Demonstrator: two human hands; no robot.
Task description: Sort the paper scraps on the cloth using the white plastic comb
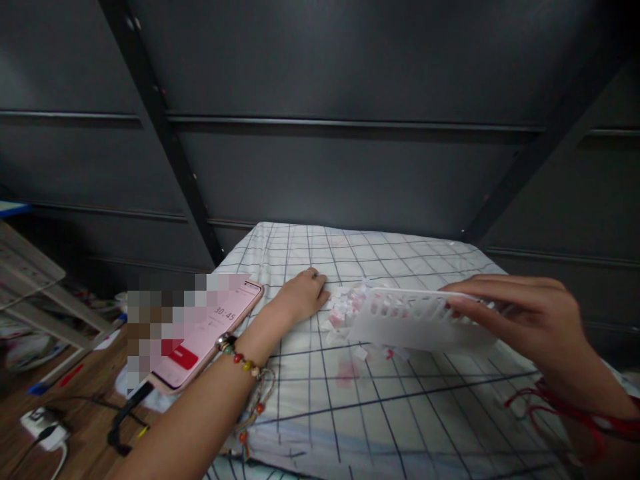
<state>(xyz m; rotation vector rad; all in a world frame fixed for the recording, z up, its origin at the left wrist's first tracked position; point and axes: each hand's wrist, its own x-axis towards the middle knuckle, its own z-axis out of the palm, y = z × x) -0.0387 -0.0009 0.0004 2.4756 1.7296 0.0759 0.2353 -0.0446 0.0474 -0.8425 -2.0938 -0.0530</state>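
- White plastic basket (425, 333): thin, smooth, slotted wall; over checked cloth (400, 427), beside crumpled paper scraps (345, 310).
- Long axis left-right, left end at scraps.
- Right hand (540, 317): thumb and fingers pinching its right end.
- Left hand (303, 295): palm down on cloth; can't tell grip.

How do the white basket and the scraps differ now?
The white basket is one piece with a row of slots; the scraps are many small bits. The basket is plain white; the scraps show pink-red patches. The right hand grips the basket; the scraps lie loose on the checked cloth. Both are largely white.
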